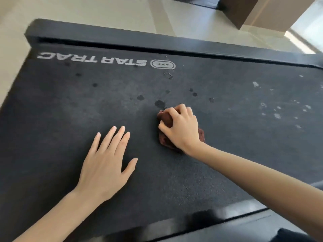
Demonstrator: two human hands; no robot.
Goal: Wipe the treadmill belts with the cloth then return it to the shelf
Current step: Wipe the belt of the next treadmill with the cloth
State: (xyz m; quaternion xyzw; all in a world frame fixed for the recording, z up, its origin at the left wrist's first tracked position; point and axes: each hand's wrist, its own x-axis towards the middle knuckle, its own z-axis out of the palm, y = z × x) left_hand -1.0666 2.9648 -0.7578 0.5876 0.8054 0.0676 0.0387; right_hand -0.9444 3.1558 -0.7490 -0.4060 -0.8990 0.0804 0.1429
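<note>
Brown-red terry cloth [165, 119], bunched into a wad, lay on the black textured treadmill belt [70, 105] near its middle; the right hand [181, 126] covered most of it, fingers curled over the top and thumb hooked round the near-left edge, so that the wad was gripped and pressed down onto the belt; cloth showed only at the fingertips, under the thumb and beside the wrist. The left hand [106, 163] rested flat on the belt to the left of the cloth and apart from it, fingers straight and slightly spread, holding nothing; it appeared to serve as a brace.

A dark wet blot [160, 103] sat just beyond the right fingertips, toward the end of the belt bearing white "STAR TRAC" lettering [90, 60]; smaller dark spots trailed away from it to the left and right. Pale whitish flecks [277, 116] lay well apart to the right of the cloth, on the right arm's side. The right hand was thus the nearer to both groups of marks; a short push away from the body would probably meet the blot, a sweep to the right the flecks. Wiping seemed to be under way; no shelf was in view.
</note>
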